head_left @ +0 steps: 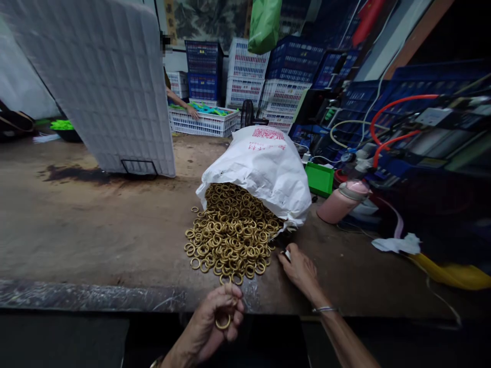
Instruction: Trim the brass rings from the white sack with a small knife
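Observation:
My left hand [215, 318] is closed in front of the table edge, with a brass-coloured ring [223, 327] hanging at its fingers. A second ring seems to be partly hidden between thumb and fingers. My right hand [301, 269] rests low over the table, right of the ring pile, its fingers bent together. A small white thing [287, 254] shows at those fingertips; I cannot make out what it is. Many more rings form a pile [230, 240], spilling from the mouth of a white woven sack [261, 163] lying on its side.
A white ribbed panel [126, 92] stands on the wooden table [95, 220] at the left. Behind, another person's hand [192, 112] reaches over a white crate [203, 124]. A pink bottle [342, 201], green tray [319, 179] and red hoses [378, 120] are at the right.

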Tool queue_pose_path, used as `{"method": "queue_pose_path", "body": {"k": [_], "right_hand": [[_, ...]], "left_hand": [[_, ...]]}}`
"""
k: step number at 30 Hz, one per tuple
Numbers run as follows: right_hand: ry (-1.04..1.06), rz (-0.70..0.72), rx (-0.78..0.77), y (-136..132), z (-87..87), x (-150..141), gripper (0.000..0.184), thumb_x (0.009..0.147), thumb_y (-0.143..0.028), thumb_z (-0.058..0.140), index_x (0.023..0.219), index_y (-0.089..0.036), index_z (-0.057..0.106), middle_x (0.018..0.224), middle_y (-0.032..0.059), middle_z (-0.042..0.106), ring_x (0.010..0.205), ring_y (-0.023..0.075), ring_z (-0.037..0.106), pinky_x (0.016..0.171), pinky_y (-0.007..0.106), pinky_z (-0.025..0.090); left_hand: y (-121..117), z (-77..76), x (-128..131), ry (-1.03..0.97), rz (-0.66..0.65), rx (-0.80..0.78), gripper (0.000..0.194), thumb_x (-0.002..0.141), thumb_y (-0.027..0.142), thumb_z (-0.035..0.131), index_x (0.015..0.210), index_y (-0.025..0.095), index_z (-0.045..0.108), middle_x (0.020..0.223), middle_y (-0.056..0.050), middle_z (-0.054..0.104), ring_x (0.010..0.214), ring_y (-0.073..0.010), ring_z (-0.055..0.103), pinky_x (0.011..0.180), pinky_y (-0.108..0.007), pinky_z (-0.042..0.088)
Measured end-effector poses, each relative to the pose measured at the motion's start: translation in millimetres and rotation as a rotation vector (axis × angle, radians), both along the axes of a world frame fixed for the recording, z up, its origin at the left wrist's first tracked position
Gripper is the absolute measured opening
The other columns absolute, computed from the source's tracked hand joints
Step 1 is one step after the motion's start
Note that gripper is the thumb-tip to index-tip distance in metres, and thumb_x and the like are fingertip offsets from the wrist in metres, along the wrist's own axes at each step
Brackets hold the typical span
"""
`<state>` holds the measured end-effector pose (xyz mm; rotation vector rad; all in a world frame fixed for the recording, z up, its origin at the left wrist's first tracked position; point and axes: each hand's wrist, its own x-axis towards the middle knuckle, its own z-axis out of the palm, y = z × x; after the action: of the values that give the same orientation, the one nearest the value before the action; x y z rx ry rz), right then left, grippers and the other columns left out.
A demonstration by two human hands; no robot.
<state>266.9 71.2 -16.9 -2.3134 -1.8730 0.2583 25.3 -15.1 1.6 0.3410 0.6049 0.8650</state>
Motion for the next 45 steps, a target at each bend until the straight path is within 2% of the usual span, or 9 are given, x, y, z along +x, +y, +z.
{"method": "queue_pose_path", "body": {"k": [5, 10, 14, 18, 24, 32, 37, 42, 45], "right_hand": [[0.409, 0.084, 0.114, -16.8, -1.5, -22.7, 0.014, 0.08, -0.032, 0.04, 0.073, -0.021, 0.043, 0.062, -0.002, 0.048, 0.057, 0.0136, 0.047, 0.055, 0.023, 0.032], [0.852, 0.219, 0.053, -45.0, 10.2, -74.3, 0.021, 0.08, -0.04, 0.041, 0.071, -0.021, 0.042, 0.058, -0.0052, 0.045, 0.055, 0.011, 0.044, 0.055, 0.021, 0.036], [1.009, 0.333, -0.046, -57.4, 18.0, -99.1, 0.021, 0.082, -0.04, 0.042, 0.073, -0.021, 0.044, 0.061, -0.0049, 0.047, 0.058, 0.0104, 0.046, 0.056, 0.021, 0.037], [1.087, 0.349, -0.104, -59.2, 20.1, -105.3, 0.021, 0.081, -0.039, 0.044, 0.073, -0.02, 0.044, 0.062, -0.0054, 0.047, 0.058, 0.0097, 0.044, 0.057, 0.02, 0.036], [0.988, 0.352, -0.097, -59.0, 19.7, -109.0, 0.024, 0.081, -0.038, 0.042, 0.067, -0.019, 0.043, 0.062, -0.0053, 0.04, 0.06, 0.0099, 0.038, 0.057, 0.02, 0.033], [0.994, 0.31, -0.133, -57.4, 20.8, -114.6, 0.025, 0.08, -0.039, 0.043, 0.065, -0.018, 0.046, 0.06, -0.005, 0.042, 0.06, 0.0099, 0.038, 0.057, 0.021, 0.033], [0.957, 0.296, -0.103, -53.6, 15.4, -108.9, 0.023, 0.081, -0.034, 0.037, 0.067, -0.019, 0.046, 0.058, -0.0039, 0.047, 0.056, 0.0107, 0.043, 0.056, 0.021, 0.035], [0.634, 0.506, -0.078, -61.6, 12.9, -103.9, 0.013, 0.077, -0.017, 0.036, 0.075, -0.02, 0.049, 0.063, -0.0012, 0.053, 0.058, 0.0123, 0.047, 0.056, 0.022, 0.032], [0.506, 0.595, -0.064, -67.0, 10.0, -103.7, 0.03, 0.064, -0.004, 0.037, 0.085, -0.02, 0.049, 0.071, 0.0008, 0.058, 0.064, 0.0138, 0.051, 0.059, 0.022, 0.032]], "left_hand": [[0.9, -0.9, 5.2, 0.088, 0.06, -0.017, 0.021, 0.072, 0.031, 0.062, 0.068, 0.014, 0.051, 0.07, -0.003, 0.056, 0.055, -0.0089, 0.051, 0.037, -0.016, 0.033], [2.0, -6.0, 10.1, 0.328, 0.162, 0.099, 0.031, 0.07, 0.04, 0.064, 0.086, 0.018, 0.05, 0.057, 0.006, 0.048, 0.041, -0.0045, 0.038, 0.034, -0.014, 0.026], [3.5, -10.2, 8.5, 0.447, 0.173, 0.145, 0.035, 0.068, 0.046, 0.063, 0.086, 0.017, 0.052, 0.05, 0.009, 0.044, 0.035, -0.0021, 0.027, 0.035, -0.015, 0.021], [5.5, -5.3, 4.5, 0.549, 0.266, 0.263, 0.03, 0.067, 0.042, 0.065, 0.065, 0.014, 0.056, 0.055, 0.003, 0.052, 0.048, -0.0066, 0.042, 0.049, -0.018, 0.034], [4.1, -5.7, -1.0, 0.772, 0.295, 0.539, 0.023, 0.074, 0.036, 0.059, 0.067, 0.014, 0.06, 0.06, 0.001, 0.053, 0.06, -0.0113, 0.046, 0.059, -0.021, 0.037], [3.6, -5.5, -4.8, 0.416, 0.013, 0.17, 0.027, 0.076, 0.044, 0.053, 0.072, 0.019, 0.043, 0.052, 0.008, 0.042, 0.035, -0.0025, 0.021, 0.033, -0.015, 0.013], [3.9, -6.3, -5.6, 0.417, 0.045, 0.197, 0.029, 0.076, 0.046, 0.053, 0.071, 0.018, 0.046, 0.051, 0.008, 0.042, 0.036, -0.0026, 0.023, 0.034, -0.015, 0.014], [5.3, -14.1, -4.4, 0.487, 0.106, 0.271, 0.034, 0.073, 0.049, 0.056, 0.069, 0.017, 0.046, 0.052, 0.007, 0.041, 0.04, -0.0033, 0.026, 0.039, -0.017, 0.019], [5.7, -16.2, -2.9, 0.509, 0.142, 0.315, 0.035, 0.072, 0.05, 0.057, 0.069, 0.017, 0.047, 0.055, 0.006, 0.042, 0.045, -0.005, 0.03, 0.044, -0.018, 0.022]]}}
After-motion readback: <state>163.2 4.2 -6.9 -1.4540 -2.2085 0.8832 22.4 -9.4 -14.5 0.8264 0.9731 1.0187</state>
